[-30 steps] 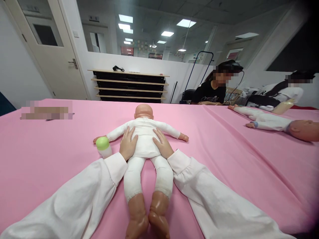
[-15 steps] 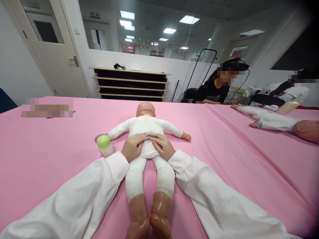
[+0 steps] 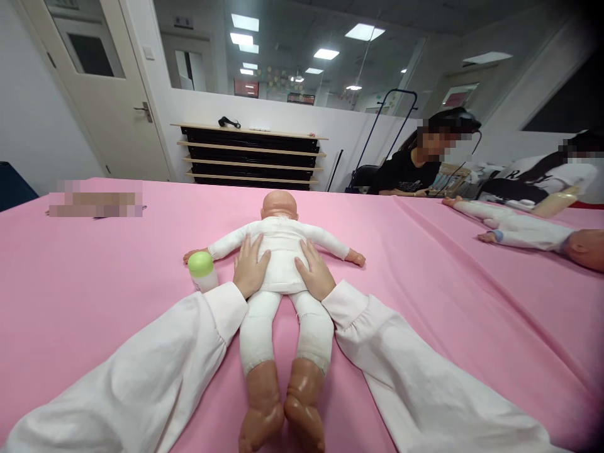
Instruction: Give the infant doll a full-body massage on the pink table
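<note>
A baby doll (image 3: pixel 282 264) with a white cloth body lies face down on the pink-covered table, its head away from me and its feet towards me. My left hand (image 3: pixel 251 267) rests flat on the left side of its back, fingers stretched forward and thumb pointing inward. On the right side of the back lies my right hand (image 3: pixel 315 269), likewise flat with its fingers apart. Between the two hands a strip of white cloth shows. Close to my left wrist stands a small bottle (image 3: pixel 202 269) with a green cap, beside the doll's left-side hand.
Pink cloth (image 3: pixel 415 352) covers the table. A second doll (image 3: pixel 523 226) lies at the far right. Behind the table are a person in black (image 3: pixel 406 170), another in white (image 3: pixel 533 170) and a shelf unit (image 3: pixel 250 148). A blurred-out item (image 3: pixel 97 200) lies at the far left.
My hands have slid apart from the middle of the doll's back to its two sides. Their fingers now point forward instead of meeting in the centre. The view has shifted slightly.
</note>
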The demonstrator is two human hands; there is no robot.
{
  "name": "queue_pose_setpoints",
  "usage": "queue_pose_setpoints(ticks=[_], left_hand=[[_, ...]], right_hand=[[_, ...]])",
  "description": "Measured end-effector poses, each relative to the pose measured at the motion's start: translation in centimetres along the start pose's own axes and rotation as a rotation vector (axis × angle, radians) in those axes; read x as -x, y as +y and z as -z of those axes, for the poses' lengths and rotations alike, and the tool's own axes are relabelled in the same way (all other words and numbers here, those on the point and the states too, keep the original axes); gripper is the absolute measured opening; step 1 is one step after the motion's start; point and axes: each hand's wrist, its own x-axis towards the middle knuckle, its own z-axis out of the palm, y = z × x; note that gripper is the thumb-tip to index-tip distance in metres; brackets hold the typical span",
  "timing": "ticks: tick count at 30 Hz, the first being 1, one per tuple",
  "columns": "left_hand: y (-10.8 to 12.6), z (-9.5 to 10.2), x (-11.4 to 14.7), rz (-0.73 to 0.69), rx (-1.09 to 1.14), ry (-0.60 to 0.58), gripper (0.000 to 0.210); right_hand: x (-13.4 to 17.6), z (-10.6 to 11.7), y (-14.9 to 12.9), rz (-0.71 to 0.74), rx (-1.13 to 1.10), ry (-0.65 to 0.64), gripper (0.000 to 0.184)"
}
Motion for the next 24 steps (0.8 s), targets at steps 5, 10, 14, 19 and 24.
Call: queue_pose_setpoints(ticks=[5, 10, 14, 19, 24], left_hand=[[-0.1, 0.1, 0.4, -0.231, -0.039, 0.228, 0.042], [0.8, 0.9, 0.7, -0.697, -0.001, 0.009, 0.033], [1.2, 1.2, 0.6, -0.634, -0.055, -0.158, 0.037], [1.7, 1.6, 0.5, -0.409, -0.194, -0.267, 0.044], [1.3, 1.0, 0.3, -0.14, -0.138, -0.168, 0.047]], right_hand=[[0.5, 0.1, -0.3, 0.074, 0.067, 0.236, 0.058], [0.9, 1.0, -1.5, 0.46, 0.022, 0.024, 0.04], [0.8, 1.1, -1.6, 0.456, 0.074, -0.081, 0.047], [0.7, 1.1, -1.7, 0.375, 0.048, -0.108, 0.061], [0.6, 0.5, -1.1, 0.163, 0.029, -0.056, 0.072]])
